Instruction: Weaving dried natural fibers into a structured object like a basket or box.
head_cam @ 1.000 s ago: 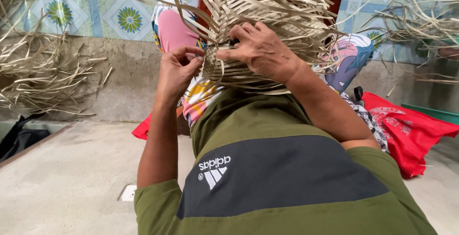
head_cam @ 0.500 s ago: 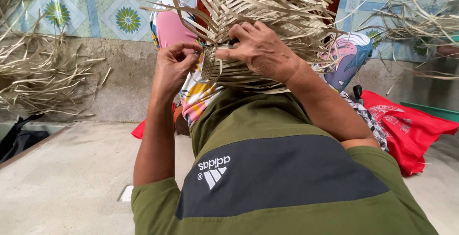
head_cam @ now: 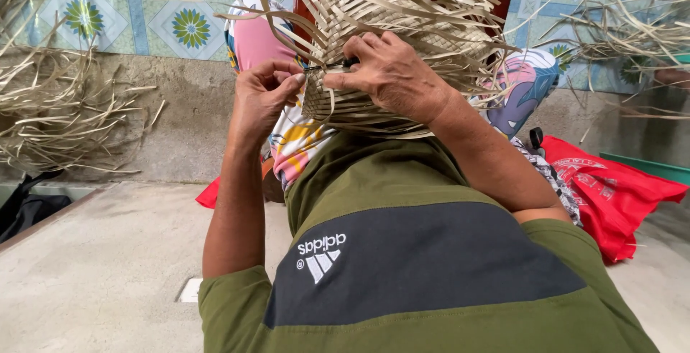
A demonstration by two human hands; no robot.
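Dry, pale straw strips are plaited into a half-woven basket (head_cam: pixel 402 51), seen in the upper centre of the head view, resting against the knees. The right hand (head_cam: pixel 392 76) is clenched over its rim, with a small dark tool (head_cam: pixel 338 63) pinched under the fingertips. The left hand (head_cam: pixel 264 98) is closed on a thin strip end beside the rim. The flat, brittle strips could be split or creased if pulled too sharply; loose ends (head_cam: pixel 445 1) could slip out of the weave. The concrete floor (head_cam: pixel 108 267) looks rough, and a red bag (head_cam: pixel 611 195) lies at the right.
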